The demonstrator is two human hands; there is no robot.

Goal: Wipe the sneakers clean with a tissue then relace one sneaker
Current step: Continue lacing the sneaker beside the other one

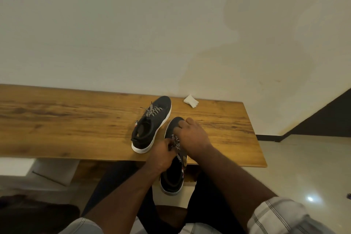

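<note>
I see the near sneaker (173,169) overhanging the table's near edge — my left hand (161,155) pinches its lace (175,141), my right hand (193,135) grips the toe. The second sneaker (152,123) sits just left, farther back. Crumpled tissue (191,101) lies far right on the wooden table (76,119) — pale wall (133,24) behind.

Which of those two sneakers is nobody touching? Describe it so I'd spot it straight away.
Find the long wooden table against the pale wall. Near its middle stand two black sneakers with white soles. The untouched sneaker is the farther one, lying wholly on the wood with its laces knotted, while the other sneaker hangs over the near edge under both hands.
</note>
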